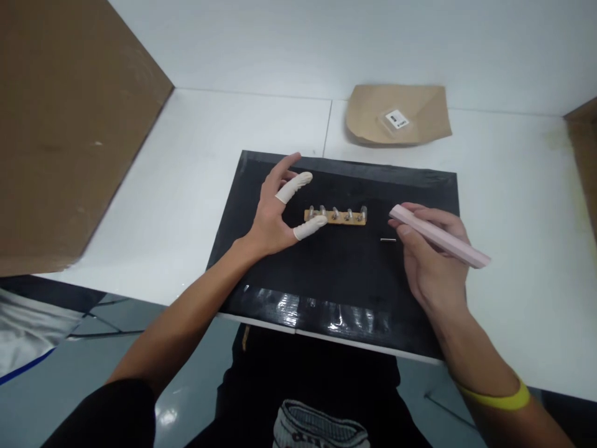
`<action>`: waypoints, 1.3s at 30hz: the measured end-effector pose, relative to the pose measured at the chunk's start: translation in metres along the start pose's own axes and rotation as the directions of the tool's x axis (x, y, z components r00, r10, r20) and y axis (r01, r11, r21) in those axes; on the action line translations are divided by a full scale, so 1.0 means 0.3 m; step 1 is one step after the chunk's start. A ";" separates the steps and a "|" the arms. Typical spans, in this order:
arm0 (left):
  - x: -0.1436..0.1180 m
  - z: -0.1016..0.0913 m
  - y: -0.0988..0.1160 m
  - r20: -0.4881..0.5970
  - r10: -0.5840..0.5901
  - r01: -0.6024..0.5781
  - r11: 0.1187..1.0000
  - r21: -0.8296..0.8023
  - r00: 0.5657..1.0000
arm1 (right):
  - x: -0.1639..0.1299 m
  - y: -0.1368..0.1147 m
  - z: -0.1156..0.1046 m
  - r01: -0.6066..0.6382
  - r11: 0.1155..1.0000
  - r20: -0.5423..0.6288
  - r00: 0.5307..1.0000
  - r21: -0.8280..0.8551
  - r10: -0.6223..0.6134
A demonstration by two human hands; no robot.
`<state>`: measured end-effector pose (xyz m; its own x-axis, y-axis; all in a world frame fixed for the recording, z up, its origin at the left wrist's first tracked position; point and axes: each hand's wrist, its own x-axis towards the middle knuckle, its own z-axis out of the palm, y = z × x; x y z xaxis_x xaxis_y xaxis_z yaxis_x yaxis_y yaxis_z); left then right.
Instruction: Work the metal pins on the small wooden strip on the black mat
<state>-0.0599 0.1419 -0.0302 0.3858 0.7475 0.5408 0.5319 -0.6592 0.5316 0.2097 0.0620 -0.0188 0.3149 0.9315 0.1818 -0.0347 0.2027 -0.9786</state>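
My left hand [280,211] is open over the black mat, with white finger cots on its thumb and index finger. Its thumb tip lies at the near edge of a small tan strip [342,219] that carries several clear little pieces in a row; I cannot tell whether it touches. My right hand [436,255] is closed around a pale pink, angular bar [441,236], held slanting down to the right. A short thin metal pin [388,239] lies on the mat between the strip and my right hand.
The black mat [317,267] lies on a white table [513,205], its near edge covered with shiny tape. Behind it, brown paper [429,115] holds a small clear case with a white label [397,119]. A brown panel [69,124] stands at the left.
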 end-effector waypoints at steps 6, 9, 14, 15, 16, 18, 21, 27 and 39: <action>0.032 -0.014 0.051 0.229 -0.073 0.043 0.990 0.132 0.971 | -0.002 -0.014 -0.006 -0.040 0.998 0.040 0.998 -0.047 0.042; 0.043 -0.009 0.056 0.309 -0.066 0.006 0.981 0.192 0.949 | -0.011 -0.015 -0.013 -0.031 0.995 0.100 0.994 -0.094 0.040; 0.062 -0.013 0.039 0.291 -0.075 0.010 0.976 0.219 0.954 | -0.009 -0.008 -0.020 -0.036 0.996 0.170 0.984 -0.085 0.050; 0.063 -0.014 0.034 0.291 -0.075 0.012 0.977 0.213 0.954 | -0.007 -0.007 -0.021 -0.036 0.996 0.177 0.983 -0.084 0.050; 0.064 -0.014 0.030 0.292 -0.073 0.012 0.979 0.205 0.954 | -0.005 -0.005 -0.023 -0.037 0.996 0.183 0.982 -0.085 0.052; 0.062 -0.013 0.024 0.297 -0.064 0.009 0.983 0.182 0.953 | -0.002 -0.002 -0.028 -0.050 0.994 0.193 0.979 -0.093 0.067; 0.054 -0.009 0.022 0.301 -0.052 0.008 0.989 0.145 0.952 | -0.002 -0.004 -0.038 -0.081 0.990 0.227 0.968 -0.112 0.105; 0.050 -0.018 0.031 0.348 -0.082 0.056 0.995 0.087 0.934 | -0.018 -0.022 -0.042 -0.078 0.991 0.276 0.955 -0.111 0.107; 0.047 -0.035 0.036 0.386 -0.075 0.054 0.996 0.066 0.920 | -0.033 -0.039 -0.012 -0.061 0.988 0.320 0.942 -0.145 0.105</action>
<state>-0.0564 0.1445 -0.0099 0.6054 0.7689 0.2057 0.6006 -0.6109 0.5159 0.2103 0.0493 -0.0096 -0.0103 0.9950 0.0992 0.0837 0.0998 -0.9915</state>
